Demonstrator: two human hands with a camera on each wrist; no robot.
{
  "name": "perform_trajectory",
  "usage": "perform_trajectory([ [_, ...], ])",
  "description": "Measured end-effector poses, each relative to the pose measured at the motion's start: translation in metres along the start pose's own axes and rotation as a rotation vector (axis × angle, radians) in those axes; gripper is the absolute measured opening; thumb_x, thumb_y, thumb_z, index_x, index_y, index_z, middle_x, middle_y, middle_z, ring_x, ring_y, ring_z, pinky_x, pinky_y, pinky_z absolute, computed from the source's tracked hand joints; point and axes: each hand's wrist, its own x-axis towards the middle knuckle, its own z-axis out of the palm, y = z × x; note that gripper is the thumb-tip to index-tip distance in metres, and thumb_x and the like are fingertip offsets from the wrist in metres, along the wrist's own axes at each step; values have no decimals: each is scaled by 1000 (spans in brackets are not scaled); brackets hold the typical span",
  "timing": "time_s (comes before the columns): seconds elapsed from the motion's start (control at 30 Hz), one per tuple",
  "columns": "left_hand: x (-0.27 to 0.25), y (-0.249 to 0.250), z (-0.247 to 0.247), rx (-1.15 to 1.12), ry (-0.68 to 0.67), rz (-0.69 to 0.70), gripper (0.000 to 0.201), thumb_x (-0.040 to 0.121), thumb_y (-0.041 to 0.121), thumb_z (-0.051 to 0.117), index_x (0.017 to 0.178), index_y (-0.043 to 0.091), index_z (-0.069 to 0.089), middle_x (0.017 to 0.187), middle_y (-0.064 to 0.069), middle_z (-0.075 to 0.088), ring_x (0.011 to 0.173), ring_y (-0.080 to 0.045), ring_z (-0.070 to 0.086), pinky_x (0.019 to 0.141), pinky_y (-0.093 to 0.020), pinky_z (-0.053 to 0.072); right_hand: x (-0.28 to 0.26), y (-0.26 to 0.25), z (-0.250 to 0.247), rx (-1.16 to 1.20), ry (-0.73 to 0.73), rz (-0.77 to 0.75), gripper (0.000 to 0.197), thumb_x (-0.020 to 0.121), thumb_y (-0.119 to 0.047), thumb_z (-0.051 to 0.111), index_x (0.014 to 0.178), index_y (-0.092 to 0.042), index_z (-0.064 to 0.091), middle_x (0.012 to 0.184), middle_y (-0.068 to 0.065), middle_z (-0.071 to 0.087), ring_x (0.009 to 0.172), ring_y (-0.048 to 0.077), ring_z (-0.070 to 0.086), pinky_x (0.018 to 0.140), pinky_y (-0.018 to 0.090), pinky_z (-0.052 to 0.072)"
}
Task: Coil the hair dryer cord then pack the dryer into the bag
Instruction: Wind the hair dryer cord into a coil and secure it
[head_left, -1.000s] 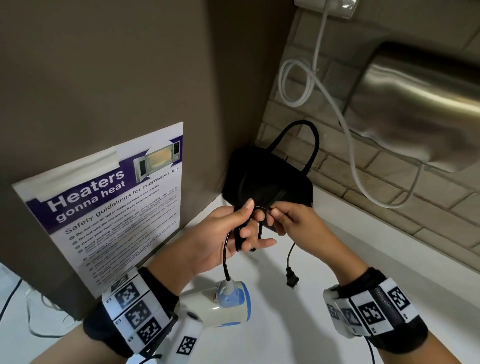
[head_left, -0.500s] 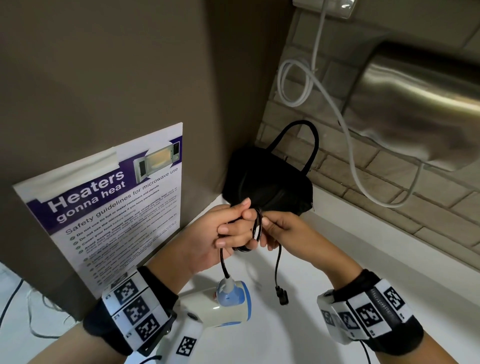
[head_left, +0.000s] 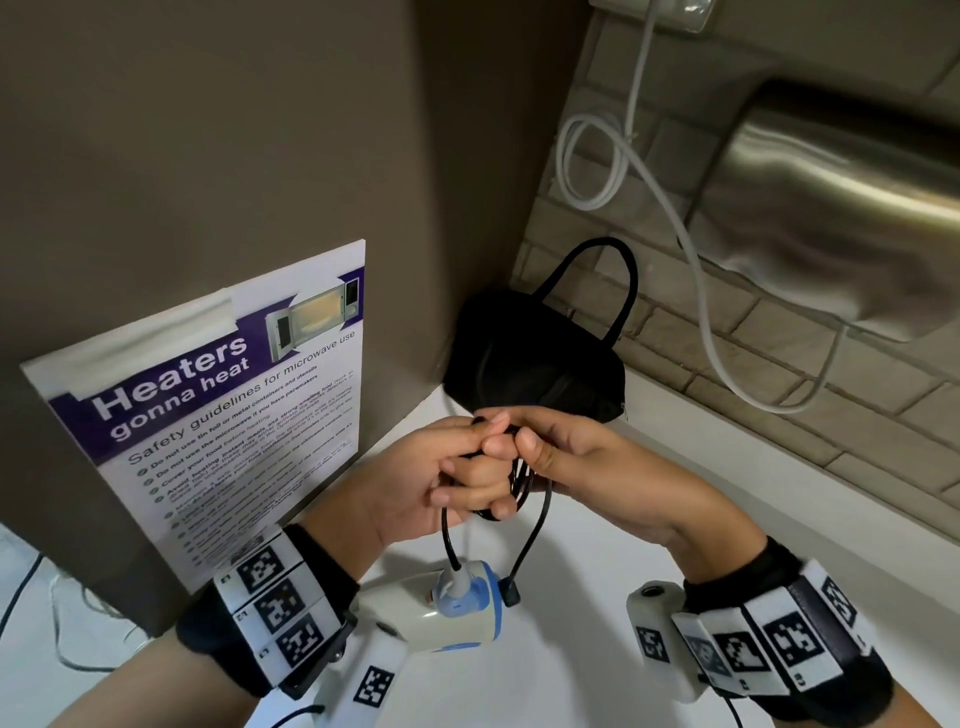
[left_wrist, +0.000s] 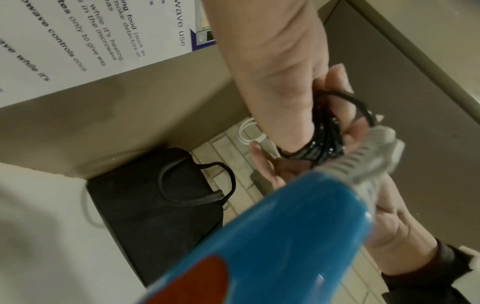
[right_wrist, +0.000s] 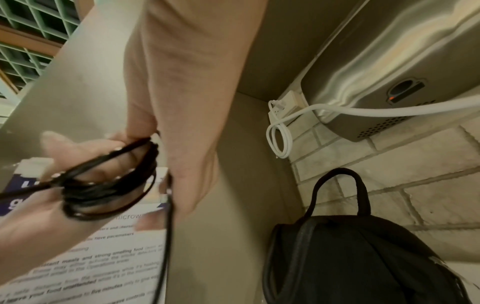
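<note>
Two hands meet above a white counter (head_left: 649, 545), sharing a bundle of black cord (head_left: 522, 483). The left hand (head_left: 436, 478) has its fingers curled round the gathered loops, thumb pressed on top; the right hand (head_left: 582, 467) pinches the same coil at its 3 o'clock side between thumb and curled fingers. From the bundle one strand drops to the tail of the hair dryer (head_left: 457, 613), a white body with a blue end cap, which hangs at 6 o'clock of the hands beside the left wrist. A second, short strand hangs free and ends in a black plug (head_left: 511, 592), just beside the blue cap. A black bag (head_left: 535, 364) with looped handles stands in the corner at 12 o'clock of the hands, against a tan panel and a brick wall. A microwave safety poster (head_left: 218, 415) is fixed to the panel at 9 o'clock. A steel hand dryer (head_left: 841, 208) with a white cable (head_left: 691, 249) is mounted on the wall at 2 o'clock.
</note>
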Motion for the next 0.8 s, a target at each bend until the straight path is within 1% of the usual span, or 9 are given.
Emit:
perform_trajectory([
  [0.07, -3, 1, 0, 34, -85, -39, 27, 95, 32, 49, 72, 18, 53, 44, 11, 23, 32, -3, 29, 67, -24, 49, -2, -2, -2, -23, -88, 33, 42, 92, -36, 50, 127, -13, 55, 120, 7, 64, 111, 19, 61, 104, 44, 43],
  [0.13, -4, 2, 0, 79, -119, -62, 28, 95, 32, 50, 71, 19, 53, 43, 10, 23, 33, 1, 38, 68, -24, 50, -4, -3, -5, -80, -62, 35, 36, 91, -31, 56, 117, -7, 57, 115, 14, 64, 111, 18, 60, 105, 43, 42],
  [0.23, -3, 4, 0, 91, -128, -73, 29, 95, 33, 48, 69, 20, 53, 41, 10, 24, 34, 0, 45, 71, -25, 51, -3, -2, -6, -128, -10, 29, 44, 87, -37, 60, 112, -1, 55, 119, 26, 58, 120, 33, 53, 109, 52, 35],
  [0.37, -4, 5, -1, 137, -75, -54, 31, 92, 36, 52, 65, 21, 53, 36, 14, 35, 37, -6, 51, 75, -26, 51, -4, -1, -3, -167, 37, 4, 35, 87, -39, 58, 105, -9, 61, 113, 20, 62, 115, 32, 54, 106, 51, 38],
  [0.43, -5, 5, -2, 155, -43, -32, 32, 90, 36, 56, 64, 19, 52, 36, 14, 40, 39, -9, 55, 76, -27, 52, -3, 2, -2, -169, 58, -4, 37, 86, -40, 59, 104, -7, 61, 112, 22, 62, 114, 35, 54, 104, 53, 38],
  [0.53, -5, 2, 1, 189, 26, 13, 33, 90, 35, 57, 62, 18, 51, 35, 13, 37, 39, -9, 54, 74, -28, 52, -1, 5, -1, -141, 72, 5, 43, 86, -39, 60, 107, -1, 60, 112, 25, 62, 114, 36, 55, 105, 53, 37],
  [0.63, -4, -4, 1, 182, 172, 72, 33, 91, 32, 53, 62, 17, 50, 37, 12, 32, 35, -7, 46, 70, -27, 52, 0, 6, 0, -104, 66, 15, 43, 86, -37, 59, 107, 1, 60, 101, 16, 66, 98, 22, 61, 100, 40, 43],
  [0.73, -1, -9, 0, 174, 275, 125, 33, 92, 33, 49, 63, 17, 49, 42, 12, 27, 36, -4, 32, 65, -25, 49, -1, 5, 1, -42, 78, 20, 20, 92, -29, 58, 93, -9, 64, 81, -6, 63, 77, 3, 55, 74, 18, 43],
  [0.8, 0, -10, 1, 209, 290, 135, 35, 92, 35, 47, 61, 19, 52, 45, 12, 25, 39, -5, 24, 63, -26, 44, -2, 6, 1, 0, 90, 17, 12, 91, -25, 57, 87, -16, 63, 75, -6, 57, 64, 3, 45, 63, 18, 36],
])
